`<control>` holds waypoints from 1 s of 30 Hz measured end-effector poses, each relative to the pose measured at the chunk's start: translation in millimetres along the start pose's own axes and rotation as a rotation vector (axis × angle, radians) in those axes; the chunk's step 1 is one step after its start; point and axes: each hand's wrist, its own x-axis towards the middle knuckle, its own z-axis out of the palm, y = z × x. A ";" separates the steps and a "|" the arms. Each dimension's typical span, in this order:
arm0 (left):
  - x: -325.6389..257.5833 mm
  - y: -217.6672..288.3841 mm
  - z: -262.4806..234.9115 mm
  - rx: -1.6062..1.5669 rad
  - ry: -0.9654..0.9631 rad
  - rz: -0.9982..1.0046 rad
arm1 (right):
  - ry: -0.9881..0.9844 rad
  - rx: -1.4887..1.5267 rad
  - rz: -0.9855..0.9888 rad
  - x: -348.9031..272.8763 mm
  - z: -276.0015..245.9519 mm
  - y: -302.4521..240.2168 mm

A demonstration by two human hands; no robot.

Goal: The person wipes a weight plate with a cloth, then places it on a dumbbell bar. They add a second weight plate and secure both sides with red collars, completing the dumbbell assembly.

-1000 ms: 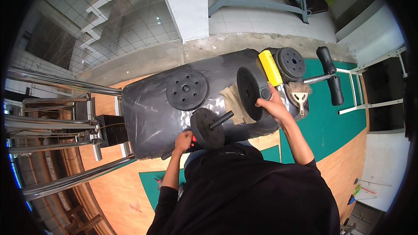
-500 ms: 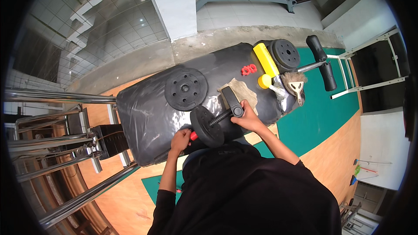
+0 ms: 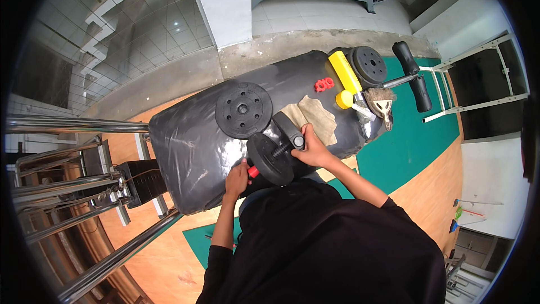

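A short dumbbell bar (image 3: 282,148) with a red end piece lies across a bench wrapped in black plastic (image 3: 191,141). It carries a black weight plate (image 3: 269,160) near its left end and a second black plate (image 3: 288,130) near its right end. My left hand (image 3: 237,177) grips the red end of the bar. At the bar's other end, my right hand (image 3: 311,147) holds the second plate. A loose black plate (image 3: 243,110) lies flat just beyond.
A brown cloth (image 3: 318,118), a red collar nut (image 3: 324,84), a yellow tube (image 3: 345,71), a brush (image 3: 382,101) and another black plate (image 3: 368,64) lie on the bench's right part. A chrome rack (image 3: 73,191) stands at left, a white frame (image 3: 478,90) at right.
My right hand brought the second plate from the right, slid it onto the bar and pushed it closer to the first plate. My left hand kept hold of the red end.
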 end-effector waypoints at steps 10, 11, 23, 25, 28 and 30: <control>-1.3 62.0 -3.3 0.243 0.065 -0.008 | 0.224 0.075 0.156 20.4 2.3 86.8; 0.0 68.5 -1.0 0.267 0.074 -0.008 | 0.243 0.129 0.238 17.3 8.4 70.6; -1.0 100.1 -14.4 0.465 0.195 -0.011 | 0.211 0.396 0.227 22.4 30.1 60.2; 6.5 92.2 -10.0 0.431 0.174 -0.067 | 0.286 0.309 0.196 32.9 37.0 76.6; 12.1 97.7 -1.7 0.406 0.135 -0.111 | 0.385 0.172 0.116 50.8 40.1 109.1; 14.7 106.8 3.4 0.422 0.114 -0.135 | 0.243 0.131 0.223 47.7 27.6 119.7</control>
